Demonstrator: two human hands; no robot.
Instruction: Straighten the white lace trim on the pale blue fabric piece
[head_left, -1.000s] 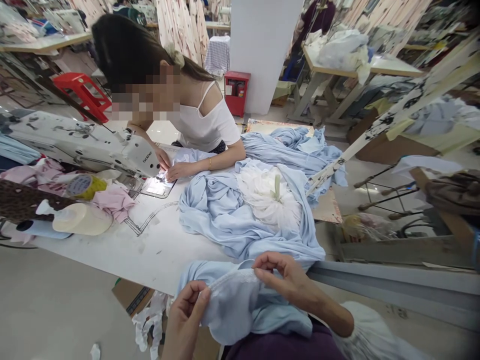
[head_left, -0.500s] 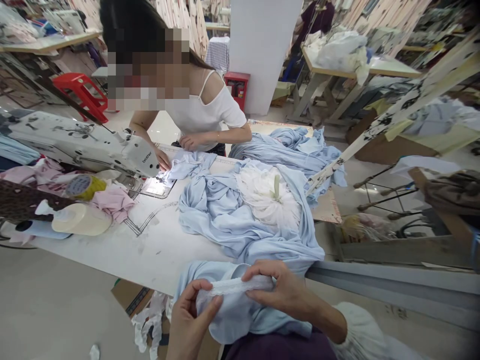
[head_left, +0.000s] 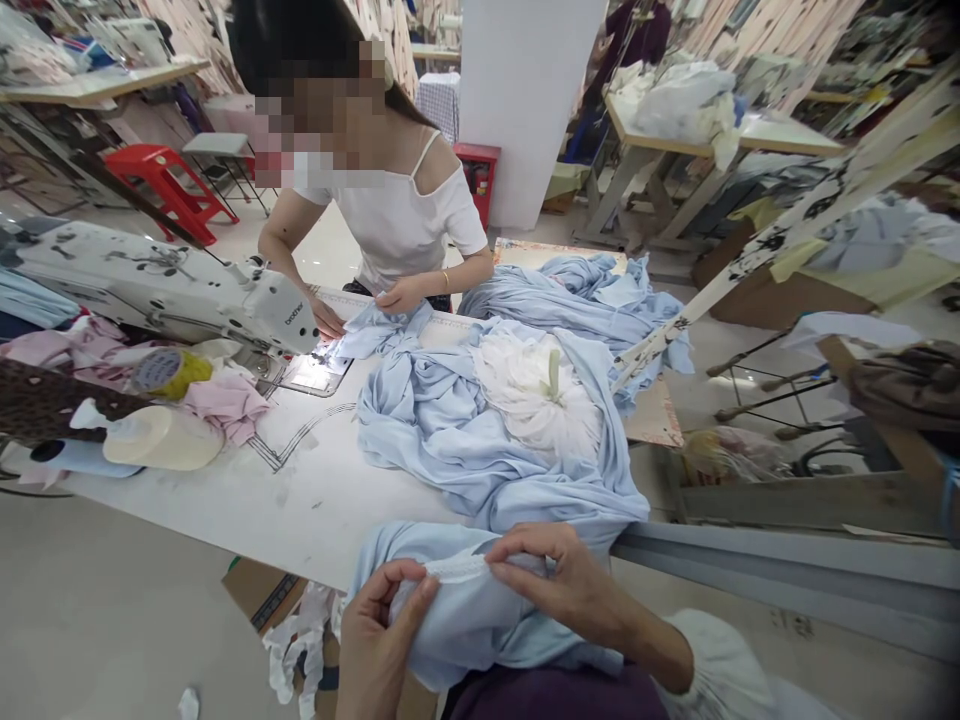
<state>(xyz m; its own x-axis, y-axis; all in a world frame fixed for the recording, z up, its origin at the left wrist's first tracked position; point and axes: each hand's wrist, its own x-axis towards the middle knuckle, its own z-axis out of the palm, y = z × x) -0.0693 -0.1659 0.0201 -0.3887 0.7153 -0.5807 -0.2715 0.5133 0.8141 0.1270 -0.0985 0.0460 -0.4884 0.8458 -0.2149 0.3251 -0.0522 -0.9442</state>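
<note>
At six o'clock, by the near edge of the worktop, the left hand and right hand each pinch the white trim of some pale blue fabric. The fabric's underside is hidden, and my view cuts off the left wrist. Between eight and nine sits a cream pump bottle, contents impossible to tell; between seven and eight, the worktop covers part of a cardboard box.
</note>
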